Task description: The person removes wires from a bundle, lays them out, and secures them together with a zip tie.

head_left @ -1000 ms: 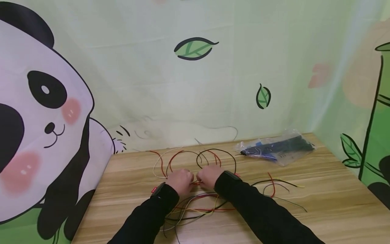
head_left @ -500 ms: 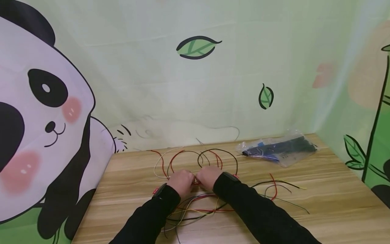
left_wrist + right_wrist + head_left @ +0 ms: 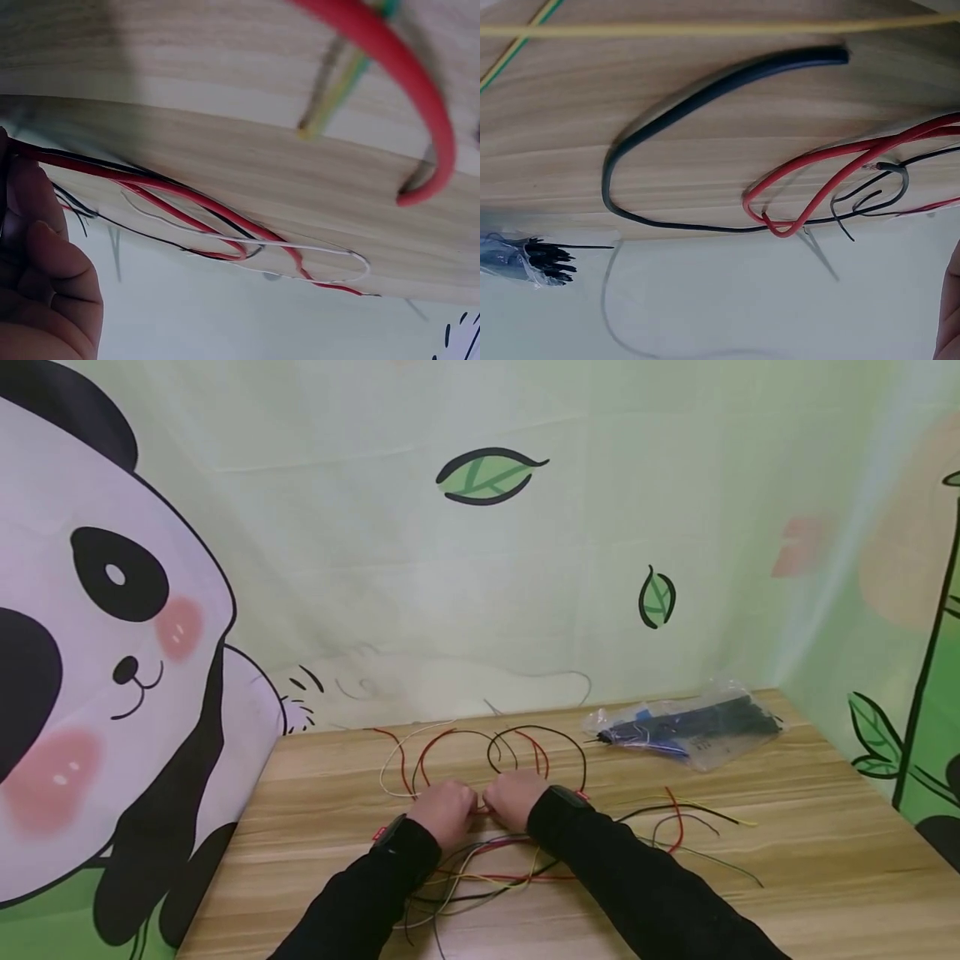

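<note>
My left hand [image 3: 444, 812] and right hand [image 3: 516, 799] meet over the table, fingers curled, pinching a short stretch of wires between them. In the left wrist view, red wires [image 3: 202, 199] and black ones run out of the left fingers [image 3: 64, 259], and a white wire [image 3: 315, 247] loops beyond. The right wrist view catches only the edge of the right hand [image 3: 950, 311]; nearby are looped red wires [image 3: 810, 157] and a bent black wire [image 3: 697, 94]. The fingertips and the exact spot they grip are hidden in the head view.
Loose red, black, grey and yellow wires [image 3: 487, 878] lie tangled below the hands, under the forearms. More wire ends [image 3: 678, 818] spread to the right. A clear plastic bag [image 3: 697, 758] with thin black strips lies at the back right, near the curtain [image 3: 390, 568].
The hands stay together on the wires with only slight finger movement. The head view has shifted a little, so the scene sits slightly further right.
</note>
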`<state>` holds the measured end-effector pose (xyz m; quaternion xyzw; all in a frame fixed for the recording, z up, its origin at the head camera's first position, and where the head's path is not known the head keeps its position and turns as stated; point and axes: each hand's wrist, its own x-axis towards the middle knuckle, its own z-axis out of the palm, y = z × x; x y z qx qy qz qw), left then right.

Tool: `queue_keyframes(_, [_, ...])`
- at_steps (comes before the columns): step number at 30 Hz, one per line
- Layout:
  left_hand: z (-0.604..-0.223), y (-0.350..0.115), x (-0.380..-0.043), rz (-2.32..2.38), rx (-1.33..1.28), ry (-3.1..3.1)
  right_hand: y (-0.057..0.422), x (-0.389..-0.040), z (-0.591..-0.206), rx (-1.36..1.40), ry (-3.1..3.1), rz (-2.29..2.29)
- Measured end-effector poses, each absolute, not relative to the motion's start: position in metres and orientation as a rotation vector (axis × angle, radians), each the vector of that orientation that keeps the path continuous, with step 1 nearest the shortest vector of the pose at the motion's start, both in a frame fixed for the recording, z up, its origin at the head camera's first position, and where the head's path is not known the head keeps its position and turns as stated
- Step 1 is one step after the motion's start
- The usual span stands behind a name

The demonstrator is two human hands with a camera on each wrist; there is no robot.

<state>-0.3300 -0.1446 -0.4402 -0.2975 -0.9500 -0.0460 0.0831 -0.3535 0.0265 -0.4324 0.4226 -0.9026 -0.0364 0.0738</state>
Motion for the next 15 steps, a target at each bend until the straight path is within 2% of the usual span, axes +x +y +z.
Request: queue_keyframes(15, [-0.43, -0.158, -0.324, -0.08, -0.794, -2.81, 0.043, -0.352, -0.411, 1.167, -2.737, -0.112])
